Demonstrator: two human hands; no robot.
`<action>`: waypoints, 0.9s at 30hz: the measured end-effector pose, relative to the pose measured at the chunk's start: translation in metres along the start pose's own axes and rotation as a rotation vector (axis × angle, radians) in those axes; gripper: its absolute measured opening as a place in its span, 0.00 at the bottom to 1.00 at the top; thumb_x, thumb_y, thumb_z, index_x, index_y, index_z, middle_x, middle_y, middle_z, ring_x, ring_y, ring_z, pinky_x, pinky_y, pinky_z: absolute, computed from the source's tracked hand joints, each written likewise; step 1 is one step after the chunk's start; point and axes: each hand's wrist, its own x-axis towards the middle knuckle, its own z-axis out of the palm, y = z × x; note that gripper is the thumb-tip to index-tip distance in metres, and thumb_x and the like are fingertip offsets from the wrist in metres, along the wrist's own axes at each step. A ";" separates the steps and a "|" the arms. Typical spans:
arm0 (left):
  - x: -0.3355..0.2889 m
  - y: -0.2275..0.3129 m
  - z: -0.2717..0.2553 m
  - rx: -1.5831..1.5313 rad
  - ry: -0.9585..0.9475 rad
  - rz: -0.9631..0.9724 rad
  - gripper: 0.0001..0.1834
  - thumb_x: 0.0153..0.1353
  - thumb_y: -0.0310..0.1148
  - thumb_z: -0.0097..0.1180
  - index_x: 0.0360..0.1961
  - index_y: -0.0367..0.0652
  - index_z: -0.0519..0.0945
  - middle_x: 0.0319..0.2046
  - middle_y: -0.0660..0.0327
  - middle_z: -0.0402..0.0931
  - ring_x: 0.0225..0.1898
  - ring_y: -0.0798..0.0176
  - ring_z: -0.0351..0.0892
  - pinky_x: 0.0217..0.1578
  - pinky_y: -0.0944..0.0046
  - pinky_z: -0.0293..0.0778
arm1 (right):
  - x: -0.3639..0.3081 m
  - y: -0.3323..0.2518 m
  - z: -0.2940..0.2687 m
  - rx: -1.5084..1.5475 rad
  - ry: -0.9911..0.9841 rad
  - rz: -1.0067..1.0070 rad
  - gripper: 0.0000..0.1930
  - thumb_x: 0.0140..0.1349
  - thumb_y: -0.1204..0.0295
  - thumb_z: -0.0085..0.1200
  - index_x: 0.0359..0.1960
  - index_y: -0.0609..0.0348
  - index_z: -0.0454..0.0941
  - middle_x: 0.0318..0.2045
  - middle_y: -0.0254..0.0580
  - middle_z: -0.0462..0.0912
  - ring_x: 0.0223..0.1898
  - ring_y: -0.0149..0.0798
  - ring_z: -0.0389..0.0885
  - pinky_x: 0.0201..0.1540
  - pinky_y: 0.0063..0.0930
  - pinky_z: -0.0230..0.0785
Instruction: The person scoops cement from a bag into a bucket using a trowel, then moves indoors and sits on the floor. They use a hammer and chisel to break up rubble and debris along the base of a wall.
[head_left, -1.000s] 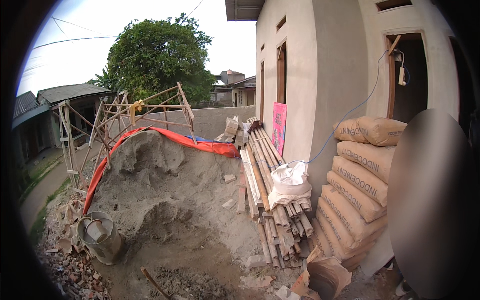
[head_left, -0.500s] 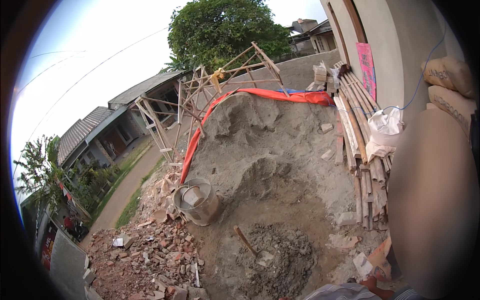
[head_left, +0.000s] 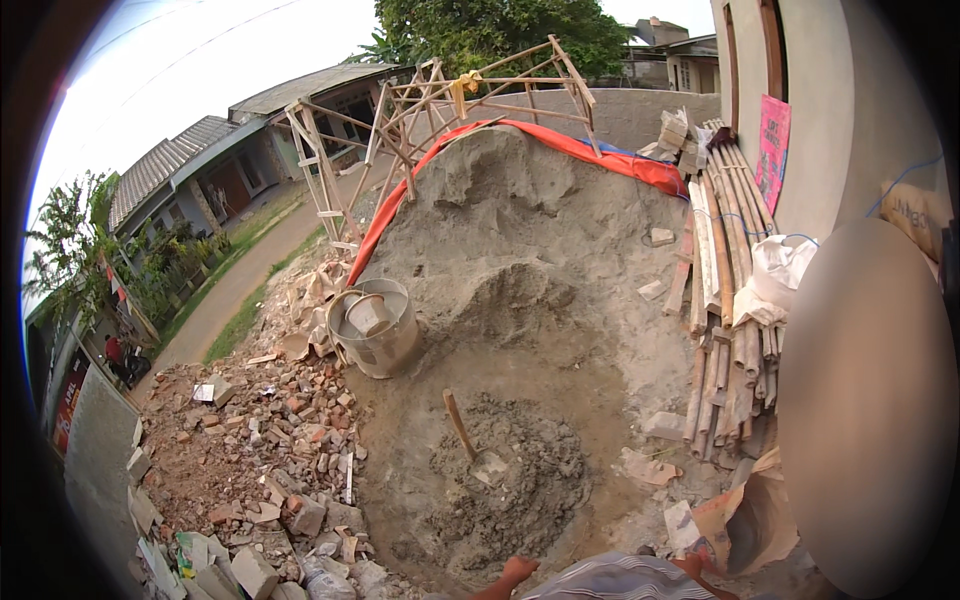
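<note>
At the lower edge, my left hand (head_left: 519, 570) hangs beside my striped grey shirt (head_left: 625, 577), just below a heap of wet mortar (head_left: 520, 505). Its fingers are too small to make out. My right hand (head_left: 697, 563) is on the shirt's other side, nearest a torn brown paper sack (head_left: 745, 520); whether it touches the sack is unclear, and its fingers are hidden. A hoe with a wooden handle (head_left: 458, 425) stands tilted, its blade (head_left: 489, 468) in the mortar, with neither hand on it.
Beyond the mortar rises a sand pile (head_left: 490, 215) edged by an orange tarp (head_left: 385, 225). A large bucket (head_left: 385, 350) holds a smaller pail (head_left: 369, 316). Broken bricks (head_left: 270, 430) cover the left; bamboo poles (head_left: 735, 200) and a white sack (head_left: 778, 265) lie right. A blurred patch hides the far right.
The view has tilted down, so the ground appears higher in it. My left hand has come into sight at the lower edge. More of the torn paper sack shows. The hoe remains in the mortar.
</note>
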 end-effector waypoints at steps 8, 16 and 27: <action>-0.004 -0.018 -0.002 -0.081 0.050 -0.108 0.14 0.57 0.42 0.56 0.21 0.44 0.79 0.22 0.62 0.79 0.22 0.60 0.75 0.30 0.53 0.71 | -0.010 -0.006 -0.007 -0.193 0.112 -0.153 0.29 0.31 0.58 0.71 0.29 0.73 0.79 0.28 0.54 0.82 0.34 0.48 0.83 0.39 0.37 0.73; -0.014 -0.013 0.004 0.066 0.095 -0.019 0.13 0.56 0.42 0.57 0.35 0.46 0.85 0.26 0.63 0.82 0.31 0.64 0.82 0.38 0.58 0.76 | -0.001 0.007 -0.008 -0.045 0.037 -0.189 0.27 0.31 0.59 0.71 0.30 0.70 0.80 0.28 0.53 0.83 0.34 0.47 0.84 0.38 0.37 0.73; -0.009 -0.016 0.002 0.112 0.040 -0.030 0.19 0.54 0.53 0.59 0.32 0.48 0.86 0.35 0.58 0.83 0.38 0.56 0.81 0.41 0.54 0.74 | 0.010 0.011 -0.012 -0.281 -0.003 -0.193 0.24 0.35 0.61 0.67 0.28 0.71 0.80 0.34 0.57 0.83 0.41 0.52 0.82 0.45 0.40 0.72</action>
